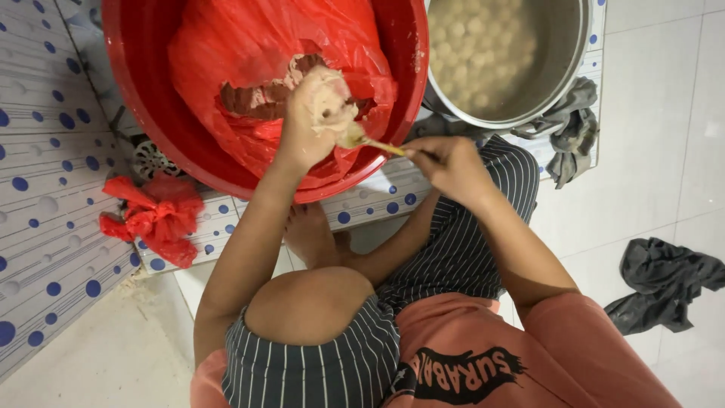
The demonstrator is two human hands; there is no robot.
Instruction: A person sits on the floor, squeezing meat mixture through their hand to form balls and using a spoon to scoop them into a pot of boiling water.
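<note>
Left hand (317, 113) is closed in a fist around a lump of pale, sticky paste (332, 102), squeezing it over the red basin (143, 113); a blob bulges out at the thumb side. Right hand (445, 162) pinches the handle of a spoon (370, 141) between fingertips, with the bowl of the spoon touching that blob. Paste coats the left fingers.

More paste sits in a red plastic bag (249, 45) that lines the basin. Just beside the basin, a metal pot (574, 53) holds cloudy water with many pale balls (468, 45) floating in it.

Risks, as judged:
- Blob sticks to the spoon or smears, because the paste is tacky; shape comes out ragged.
- Blob drops on the dotted tiles (45, 227) in the gap between basin and pot.
- Loose bag film near the fist may get caught in the squeeze.
- Spoon grip is light; a slippery handle could turn.

Grey cloths (574, 128) lie close to the pot; a crumpled red bag (155, 219) lies on the tiles.
</note>
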